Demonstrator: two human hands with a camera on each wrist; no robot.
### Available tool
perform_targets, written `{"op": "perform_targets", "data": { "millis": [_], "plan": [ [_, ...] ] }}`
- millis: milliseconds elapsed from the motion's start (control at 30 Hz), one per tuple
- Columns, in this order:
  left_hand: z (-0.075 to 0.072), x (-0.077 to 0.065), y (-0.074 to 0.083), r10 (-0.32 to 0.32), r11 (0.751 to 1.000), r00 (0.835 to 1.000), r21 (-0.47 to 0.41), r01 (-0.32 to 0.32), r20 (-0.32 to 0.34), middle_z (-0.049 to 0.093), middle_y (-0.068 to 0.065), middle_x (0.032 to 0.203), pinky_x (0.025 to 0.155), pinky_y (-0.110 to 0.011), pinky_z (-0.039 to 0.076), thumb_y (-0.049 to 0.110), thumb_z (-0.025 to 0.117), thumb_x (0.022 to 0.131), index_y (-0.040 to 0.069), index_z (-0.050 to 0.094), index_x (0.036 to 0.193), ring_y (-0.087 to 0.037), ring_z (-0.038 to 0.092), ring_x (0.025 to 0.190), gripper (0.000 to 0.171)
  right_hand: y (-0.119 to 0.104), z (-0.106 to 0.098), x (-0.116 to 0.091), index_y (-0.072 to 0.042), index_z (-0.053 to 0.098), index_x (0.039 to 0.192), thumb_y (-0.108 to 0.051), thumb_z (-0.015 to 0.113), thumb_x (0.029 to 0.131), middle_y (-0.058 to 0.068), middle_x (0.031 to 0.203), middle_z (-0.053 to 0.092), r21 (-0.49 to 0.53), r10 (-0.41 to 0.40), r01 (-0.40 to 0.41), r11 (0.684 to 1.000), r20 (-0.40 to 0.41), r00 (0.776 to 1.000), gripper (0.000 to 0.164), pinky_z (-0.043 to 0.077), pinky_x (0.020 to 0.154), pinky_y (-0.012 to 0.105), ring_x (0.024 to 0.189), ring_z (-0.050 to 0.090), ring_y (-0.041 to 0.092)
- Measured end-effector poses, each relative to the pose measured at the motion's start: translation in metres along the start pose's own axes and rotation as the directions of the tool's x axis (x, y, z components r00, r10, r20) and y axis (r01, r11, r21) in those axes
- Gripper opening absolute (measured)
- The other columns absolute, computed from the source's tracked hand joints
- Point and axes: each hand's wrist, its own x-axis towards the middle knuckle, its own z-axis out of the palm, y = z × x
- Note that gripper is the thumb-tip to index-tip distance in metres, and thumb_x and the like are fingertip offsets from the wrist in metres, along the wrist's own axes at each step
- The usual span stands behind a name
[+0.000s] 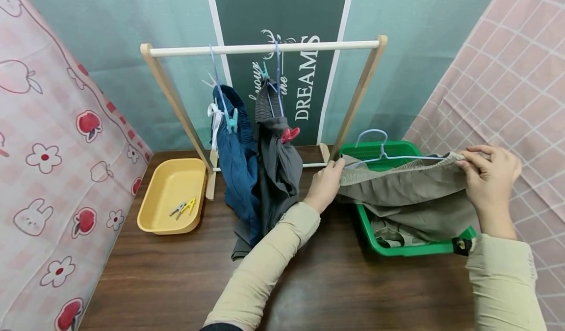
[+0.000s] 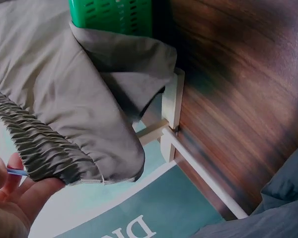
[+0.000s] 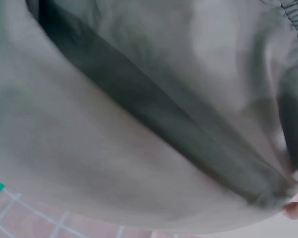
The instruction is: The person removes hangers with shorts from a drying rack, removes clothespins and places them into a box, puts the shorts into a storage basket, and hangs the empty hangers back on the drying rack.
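My left hand (image 1: pixel 325 186) grips the left end of the elastic waistband of grey-brown trousers (image 1: pixel 410 193), together with the end of a light-blue hanger (image 1: pixel 410 157). In the left wrist view, the hanger's tip shows between that hand's fingers, beside the gathered waistband. My right hand (image 1: pixel 492 186) pinches the waistband's other end, so it is stretched sideways along the hanger. The hook points up and away from me. Below the waistband the cloth hangs over a green basket (image 1: pixel 417 250). Grey fabric fills most of the right wrist view, with a fingertip at its right edge.
Left of the trousers stands a wooden rack with a white rail (image 1: pixel 265 48). Blue trousers (image 1: pixel 238 159) and dark grey trousers (image 1: pixel 280 159) hang there on clipped hangers. A yellow tray (image 1: pixel 154 189) at the left holds clothespins (image 1: pixel 187 207). Patterned curtains border both sides.
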Motion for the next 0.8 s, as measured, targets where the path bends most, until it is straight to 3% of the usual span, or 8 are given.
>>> {"op": "perform_targets", "data": {
  "millis": [67,200,233,333,433,567,700,800],
  "plan": [
    [0.001,0.002,-0.001,-0.009,1.000,1.000,0.018,0.009,-0.009,0.058,-0.007,0.097,0.055,-0.024,0.045,0.010,0.054,0.097,0.010,0.045,0.114,-0.018,0.063,0.069,0.019,-0.001,-0.003,0.000,0.014,0.065,0.087,-0.040,0.057,0.087,-0.037,0.107,0.049,-0.018,0.038,-0.037,0.999,0.066,0.997,0.055,0.007,0.114,0.055,0.117,0.046,0.008],
    [0.001,0.003,-0.002,-0.041,0.999,0.999,0.011,0.041,0.014,0.061,-0.006,0.101,0.056,-0.026,0.047,0.012,0.050,0.099,0.011,0.047,0.118,-0.019,0.065,0.076,0.019,-0.004,-0.006,0.000,0.012,0.063,0.096,-0.012,0.060,0.092,-0.042,0.097,0.043,-0.073,0.149,-0.139,0.988,0.151,0.977,0.024,0.014,0.107,0.062,0.117,0.041,0.050],
    [0.001,0.004,-0.002,-0.043,0.999,0.999,0.027,0.042,0.022,0.061,-0.005,0.101,0.059,-0.027,0.049,0.013,0.050,0.099,0.013,0.047,0.121,-0.019,0.065,0.079,0.021,-0.006,-0.006,0.000,0.011,0.064,0.097,-0.009,0.061,0.091,-0.044,0.093,0.042,-0.085,0.162,-0.151,0.985,0.149,0.975,0.021,0.018,0.103,0.062,0.114,0.042,0.050],
    [0.000,0.006,-0.001,-0.029,0.996,0.999,0.085,0.026,0.023,0.063,-0.004,0.102,0.079,-0.033,0.054,0.024,0.046,0.101,0.019,0.049,0.123,-0.020,0.065,0.092,0.023,-0.010,-0.006,0.002,0.010,0.066,0.096,-0.005,0.063,0.089,-0.056,0.084,0.031,-0.093,0.184,-0.175,0.980,0.104,0.977,0.016,0.021,0.097,0.056,0.105,0.051,0.015],
    [-0.001,0.007,0.001,-0.018,0.993,1.000,0.113,0.017,0.002,0.062,-0.004,0.098,0.086,-0.036,0.054,0.032,0.041,0.101,0.021,0.051,0.119,-0.020,0.064,0.092,0.023,-0.014,-0.005,0.005,0.011,0.067,0.090,0.002,0.067,0.083,-0.057,0.082,0.036,-0.056,0.162,-0.160,0.986,0.040,0.986,0.012,0.026,0.091,0.038,0.089,0.036,-0.017],
    [-0.002,0.008,0.001,-0.083,0.997,0.996,-0.001,0.083,-0.019,0.058,-0.006,0.101,0.066,-0.030,0.052,0.030,0.039,0.102,0.018,0.053,0.116,-0.020,0.063,0.082,0.023,-0.017,-0.002,0.008,0.002,0.072,0.078,0.006,0.069,0.080,-0.047,0.089,0.045,0.029,0.222,-0.222,0.975,-0.024,0.975,0.006,0.027,0.087,0.016,0.091,0.037,-0.020],
    [-0.001,0.008,-0.002,-0.133,0.987,0.991,-0.093,0.132,-0.006,0.052,-0.007,0.110,0.061,-0.028,0.046,0.022,0.042,0.102,0.018,0.053,0.115,-0.020,0.060,0.083,0.017,-0.018,0.001,0.008,-0.030,0.067,0.073,-0.001,0.067,0.085,-0.026,0.112,0.048,0.095,0.440,-0.433,0.896,-0.068,0.896,0.031,0.032,0.098,0.011,0.112,0.043,-0.006],
    [0.000,0.007,-0.006,-0.151,0.979,0.988,-0.136,0.151,0.008,0.050,-0.009,0.118,0.065,-0.031,0.047,0.022,0.042,0.102,0.017,0.053,0.115,-0.022,0.058,0.090,0.018,-0.016,0.002,0.009,-0.039,0.059,0.071,-0.002,0.063,0.089,-0.019,0.111,0.053,0.205,0.598,-0.571,0.795,-0.106,0.795,0.041,0.037,0.097,0.011,0.111,0.049,-0.001]
  ]
}}
